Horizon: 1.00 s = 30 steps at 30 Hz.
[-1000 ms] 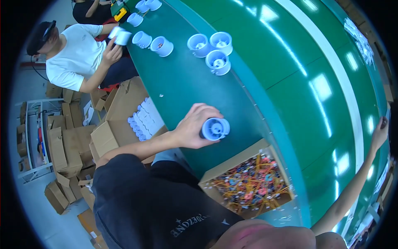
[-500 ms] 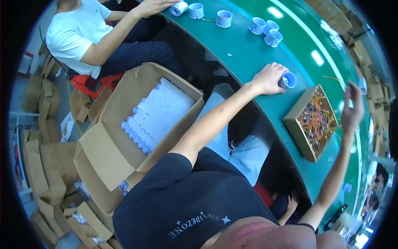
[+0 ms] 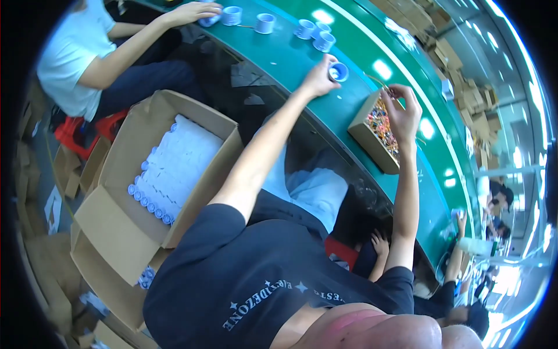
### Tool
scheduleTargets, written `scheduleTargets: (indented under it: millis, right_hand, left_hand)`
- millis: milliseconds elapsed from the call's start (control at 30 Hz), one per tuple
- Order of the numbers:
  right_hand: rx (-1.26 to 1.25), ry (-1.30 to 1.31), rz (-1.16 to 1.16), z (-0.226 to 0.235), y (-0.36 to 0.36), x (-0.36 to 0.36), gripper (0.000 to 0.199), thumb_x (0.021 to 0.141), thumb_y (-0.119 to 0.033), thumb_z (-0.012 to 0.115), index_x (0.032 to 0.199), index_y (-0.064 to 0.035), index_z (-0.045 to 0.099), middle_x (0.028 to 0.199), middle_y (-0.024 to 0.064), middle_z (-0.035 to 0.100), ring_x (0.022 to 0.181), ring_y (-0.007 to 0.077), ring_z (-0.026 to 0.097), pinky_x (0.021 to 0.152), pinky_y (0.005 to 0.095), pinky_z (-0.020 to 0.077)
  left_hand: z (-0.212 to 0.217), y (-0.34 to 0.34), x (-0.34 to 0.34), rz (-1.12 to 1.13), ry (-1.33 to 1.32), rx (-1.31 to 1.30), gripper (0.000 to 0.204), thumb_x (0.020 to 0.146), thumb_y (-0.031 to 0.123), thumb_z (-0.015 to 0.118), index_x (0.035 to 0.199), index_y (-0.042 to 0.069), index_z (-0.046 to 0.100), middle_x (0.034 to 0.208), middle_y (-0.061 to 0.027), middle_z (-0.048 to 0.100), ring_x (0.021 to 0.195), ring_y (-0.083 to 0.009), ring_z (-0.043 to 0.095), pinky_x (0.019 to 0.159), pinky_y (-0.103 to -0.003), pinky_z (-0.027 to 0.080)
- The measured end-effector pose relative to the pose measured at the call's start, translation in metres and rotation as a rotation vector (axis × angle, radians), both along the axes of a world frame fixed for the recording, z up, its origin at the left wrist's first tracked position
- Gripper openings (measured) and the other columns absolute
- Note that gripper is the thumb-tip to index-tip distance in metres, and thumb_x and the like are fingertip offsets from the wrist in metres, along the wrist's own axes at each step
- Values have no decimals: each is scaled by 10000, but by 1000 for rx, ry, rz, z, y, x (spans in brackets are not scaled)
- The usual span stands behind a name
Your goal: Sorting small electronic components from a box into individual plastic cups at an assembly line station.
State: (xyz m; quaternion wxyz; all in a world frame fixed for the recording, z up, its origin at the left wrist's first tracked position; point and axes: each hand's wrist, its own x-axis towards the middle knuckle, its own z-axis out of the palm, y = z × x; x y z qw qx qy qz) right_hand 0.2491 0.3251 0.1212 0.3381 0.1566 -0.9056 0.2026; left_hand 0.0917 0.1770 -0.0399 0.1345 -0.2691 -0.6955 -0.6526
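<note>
In my left hand (image 3: pixel 319 80) is a short, lavender-blue plastic cylinder (image 3: pixel 339 72), held by its side near the table's inner edge with its open end showing. My right hand (image 3: pixel 403 110) is raised over the far side of an open cardboard box (image 3: pixel 372 141) full of thin, coloured wires (image 3: pixel 381 124). Its thumb and forefinger are pinched together, and a thin orange wire (image 3: pixel 376 80) sticks out from the fingertips. How the rest of that wire lies is hidden by the fingers.
More such cylinders (image 3: pixel 265 24) stand along the green table (image 3: pixel 279 64). A co-worker's hand (image 3: pixel 199 11) rests on one at upper left. Left of me, a large open carton (image 3: pixel 231 152) holds rows of wrapped lavender-blue pieces (image 3: pixel 181 154). Another person's hand (image 3: pixel 380 243) shows below the table.
My right hand has come inward from beyond the wire box and its fingers have closed on a wire. The left hand still holds the cylinder. The whole view has shifted.
</note>
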Motion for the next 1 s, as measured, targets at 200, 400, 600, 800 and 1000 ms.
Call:
scheduleTargets:
  millis: [200,400,600,800,1000]
  right_hand:
    - [-49,-1,61,-12,9,-1,188,771,-40,724,935,-12,638,833,100,645,729,181,637,669,290,503]
    - [-16,133,-83,27,30,6,185,758,-6,726,932,0,661,824,65,660,700,130,605,671,263,492]
    - [25,118,-203,67,60,-13,183,763,-2,712,937,-22,661,788,62,643,683,131,596,637,253,481]
    - [-30,57,-364,66,92,-5,198,780,15,704,972,-7,659,770,22,623,673,80,564,627,218,452]
    - [-42,-23,-396,53,98,-24,199,793,-28,730,979,-4,663,783,26,638,681,73,566,634,209,453]
  left_hand:
    - [11,5,13,-69,-25,25,620,632,130,858,1099,78,455,1035,-110,593,963,-240,608,833,-339,489]
    - [68,46,3,-76,322,-40,628,641,172,874,1110,79,466,1049,-94,577,980,-219,588,831,-328,484]
    - [103,133,-56,-75,422,88,601,675,126,849,1141,79,472,1026,-100,586,940,-235,617,772,-332,518]
    - [56,169,-44,-824,-554,441,621,698,3,804,1170,25,401,1093,-143,528,868,-258,623,635,-396,602]
    - [41,175,-53,-1109,-770,811,486,917,326,574,1256,22,407,1173,-186,525,1008,-335,595,769,-481,557]
